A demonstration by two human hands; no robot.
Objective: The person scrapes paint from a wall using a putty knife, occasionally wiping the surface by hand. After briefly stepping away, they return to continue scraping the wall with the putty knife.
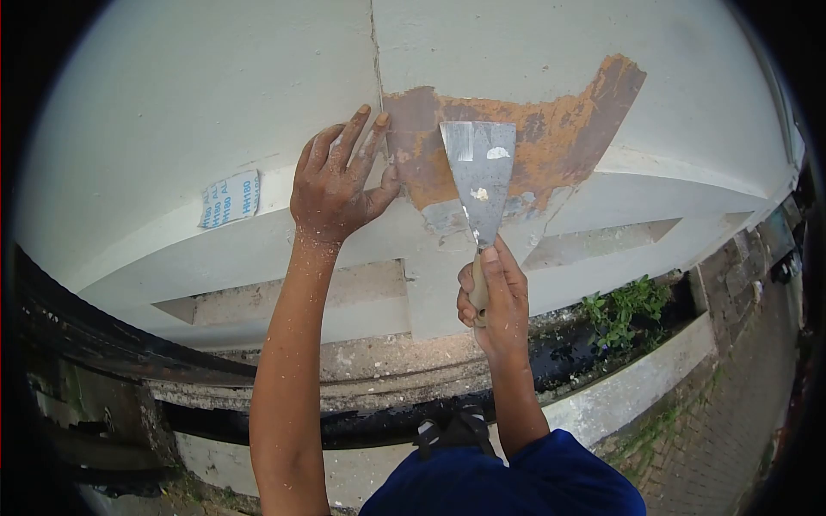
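Note:
My right hand (496,288) is wrapped round the handle of a putty knife (483,176), whose wide metal blade points up and bears white smears. Behind the blade, a brown and orange patch (559,129) with ragged edges shows on the pale wall (232,95). My left hand (337,185), dusty with white specks, has its fingers spread against the wall by a vertical crack, at the patch's left edge. It holds nothing. A folded piece of sandpaper (231,199) with blue print rests on the ledge to the left.
Rectangular recesses (602,242) run along the lower wall. Below lies a dark drainage channel (370,430) with a green plant (628,314) and a concrete kerb (637,387). Paving (714,439) is at the right. A dark curved cable or pipe (112,335) crosses the lower left.

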